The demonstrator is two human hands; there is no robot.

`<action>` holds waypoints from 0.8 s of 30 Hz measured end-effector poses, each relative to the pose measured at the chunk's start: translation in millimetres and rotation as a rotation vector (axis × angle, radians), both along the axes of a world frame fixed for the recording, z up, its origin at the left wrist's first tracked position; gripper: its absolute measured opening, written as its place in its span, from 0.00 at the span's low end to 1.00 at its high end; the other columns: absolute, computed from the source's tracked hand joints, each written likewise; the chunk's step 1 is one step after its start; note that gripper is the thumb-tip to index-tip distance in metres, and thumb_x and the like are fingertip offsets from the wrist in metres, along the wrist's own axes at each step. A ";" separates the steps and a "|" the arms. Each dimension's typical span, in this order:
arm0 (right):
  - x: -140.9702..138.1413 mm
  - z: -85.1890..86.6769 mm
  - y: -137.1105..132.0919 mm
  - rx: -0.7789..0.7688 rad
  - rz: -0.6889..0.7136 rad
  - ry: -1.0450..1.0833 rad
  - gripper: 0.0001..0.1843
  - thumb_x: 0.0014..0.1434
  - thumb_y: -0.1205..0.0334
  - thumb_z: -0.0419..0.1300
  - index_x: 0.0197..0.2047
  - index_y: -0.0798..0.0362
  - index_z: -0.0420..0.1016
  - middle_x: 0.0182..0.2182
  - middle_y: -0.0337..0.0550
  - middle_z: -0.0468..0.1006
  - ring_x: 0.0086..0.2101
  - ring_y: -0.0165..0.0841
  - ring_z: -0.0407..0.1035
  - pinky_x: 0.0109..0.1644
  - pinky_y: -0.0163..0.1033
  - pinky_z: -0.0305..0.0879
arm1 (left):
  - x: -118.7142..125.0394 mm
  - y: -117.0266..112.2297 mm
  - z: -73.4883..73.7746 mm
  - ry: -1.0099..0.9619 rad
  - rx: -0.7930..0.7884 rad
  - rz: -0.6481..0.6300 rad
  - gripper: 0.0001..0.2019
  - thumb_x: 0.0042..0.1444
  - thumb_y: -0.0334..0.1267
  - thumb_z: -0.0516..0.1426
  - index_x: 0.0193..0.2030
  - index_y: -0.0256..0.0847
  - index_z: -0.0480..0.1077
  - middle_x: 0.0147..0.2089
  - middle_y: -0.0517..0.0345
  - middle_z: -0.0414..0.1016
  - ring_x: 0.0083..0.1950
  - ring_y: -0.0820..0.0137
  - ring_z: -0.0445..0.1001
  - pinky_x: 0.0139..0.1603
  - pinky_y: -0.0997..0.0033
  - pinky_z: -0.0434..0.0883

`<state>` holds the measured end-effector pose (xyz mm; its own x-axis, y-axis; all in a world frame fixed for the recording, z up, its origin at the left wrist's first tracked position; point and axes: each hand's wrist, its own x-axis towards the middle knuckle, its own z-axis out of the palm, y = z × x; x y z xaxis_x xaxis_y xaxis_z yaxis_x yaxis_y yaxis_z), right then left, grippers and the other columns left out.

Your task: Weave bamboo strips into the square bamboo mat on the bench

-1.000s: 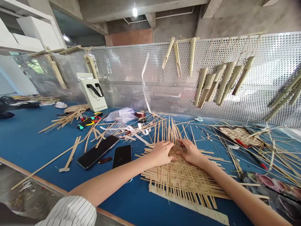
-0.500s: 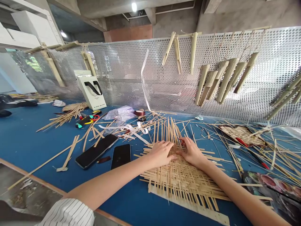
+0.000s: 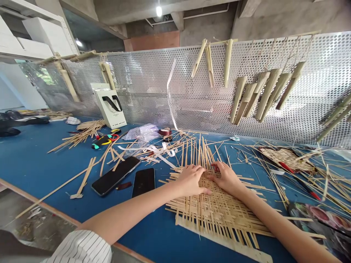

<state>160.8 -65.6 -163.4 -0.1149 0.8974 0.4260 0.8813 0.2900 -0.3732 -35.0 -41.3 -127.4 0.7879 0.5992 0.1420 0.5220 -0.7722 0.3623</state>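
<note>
1. Centrally on a blue workbench (image 3: 35, 164) lies a flat bamboo weave (image 3: 219, 215), the landmark for everything below. Loose strip ends stick out on every side, longest on its far side.
2. Our left hand (image 3: 191, 180) rests open, palm down, fingers slightly spread on the weave's far part. It shows no clear grip on any strip.
3. Our right hand (image 3: 226, 179) lies just beside it, also open and palm down, its fingers lightly curled against the strips. We see no firm hold here either.
4. Left of the weave and near it lie two black smartphones (image 3: 115, 175) (image 3: 143, 182), with a bundle of bamboo strips (image 3: 82, 137) farther off.
5. Just beyond the weave are a roll of tape (image 3: 165, 132) and a plastic bag (image 3: 142, 133). Bamboo tubes (image 3: 263, 95) hang well past them on a perforated metal panel (image 3: 170, 98).
6. Right of the weave, a smaller woven piece (image 3: 286, 159) lies among scattered strips, with a red-handled tool (image 3: 285, 167) on it.
7. We judge that uneven hand pressure could shift the unbound strips and open gaps. Stray strips could also snag the long ends, and a sliding wrist could disturb them or leave a splinter.
</note>
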 end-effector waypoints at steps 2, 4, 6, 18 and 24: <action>-0.6 0.3 0.3 0.002 -0.008 0.006 0.18 0.51 0.55 0.59 0.42 0.55 0.64 0.31 0.44 0.70 0.34 0.38 0.66 0.39 0.43 0.64 | 1.3 -0.3 0.1 0.008 0.009 0.008 0.38 0.44 0.63 0.54 0.56 0.38 0.59 0.54 0.47 0.65 0.54 0.55 0.62 0.53 0.53 0.61; -1.3 0.7 0.5 0.006 -0.017 0.012 0.18 0.50 0.55 0.60 0.41 0.54 0.63 0.32 0.45 0.70 0.35 0.39 0.66 0.39 0.43 0.64 | 2.3 -0.4 0.5 0.017 0.019 0.012 0.37 0.45 0.62 0.53 0.56 0.38 0.60 0.54 0.46 0.65 0.54 0.54 0.62 0.53 0.53 0.61; -1.9 1.2 0.6 0.007 -0.016 0.015 0.17 0.49 0.55 0.61 0.38 0.53 0.63 0.32 0.45 0.70 0.36 0.39 0.66 0.39 0.42 0.63 | 2.9 -0.1 0.7 0.021 0.025 0.014 0.36 0.46 0.62 0.53 0.55 0.37 0.60 0.53 0.46 0.65 0.53 0.54 0.62 0.52 0.53 0.62; -3.1 0.3 -2.8 0.058 0.064 -0.045 0.10 0.55 0.56 0.58 0.35 0.53 0.63 0.34 0.45 0.67 0.37 0.39 0.61 0.43 0.44 0.60 | -0.8 2.8 -5.4 -0.042 -0.007 0.021 0.39 0.43 0.64 0.55 0.56 0.39 0.57 0.56 0.46 0.64 0.57 0.55 0.61 0.56 0.53 0.59; -4.2 1.6 0.8 0.005 0.093 -0.086 0.05 0.57 0.61 0.55 0.33 0.52 0.62 0.33 0.45 0.65 0.37 0.38 0.60 0.42 0.44 0.60 | -0.3 2.5 -4.9 -0.023 -0.025 0.034 0.41 0.42 0.64 0.54 0.58 0.37 0.56 0.57 0.45 0.63 0.58 0.54 0.60 0.56 0.52 0.59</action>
